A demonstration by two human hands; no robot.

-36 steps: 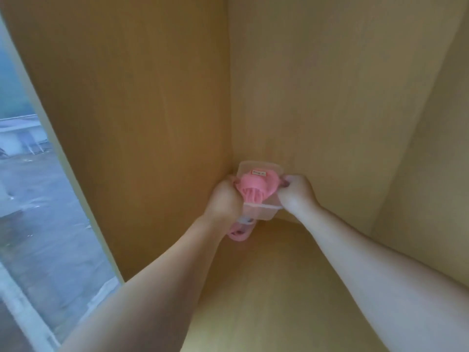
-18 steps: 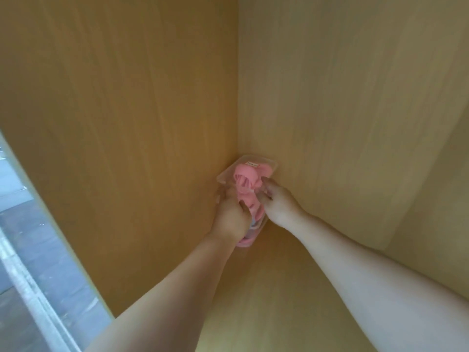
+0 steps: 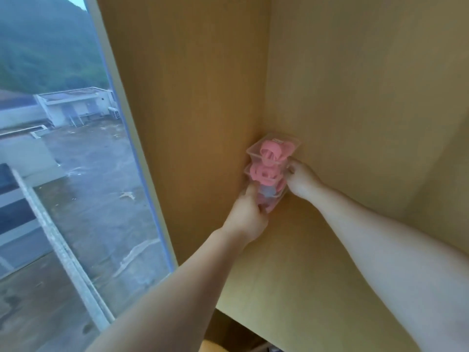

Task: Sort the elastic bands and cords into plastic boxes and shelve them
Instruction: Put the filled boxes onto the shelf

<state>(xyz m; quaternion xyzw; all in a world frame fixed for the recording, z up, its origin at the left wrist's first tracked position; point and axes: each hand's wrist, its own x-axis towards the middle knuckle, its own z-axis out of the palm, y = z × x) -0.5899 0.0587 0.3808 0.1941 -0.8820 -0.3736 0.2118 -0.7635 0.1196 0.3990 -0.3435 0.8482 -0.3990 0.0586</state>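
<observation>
Right hand (image 3: 302, 182) slid beside the boxes (image 3: 272, 149), whose stack stands upright.

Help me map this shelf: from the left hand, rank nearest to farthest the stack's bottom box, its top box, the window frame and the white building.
1. Bottom box: gripped by the left hand.
2. Top box: above, in the back corner.
3. Window frame: left, outside the cabinet.
4. White building: far outside, beyond the glass.
</observation>
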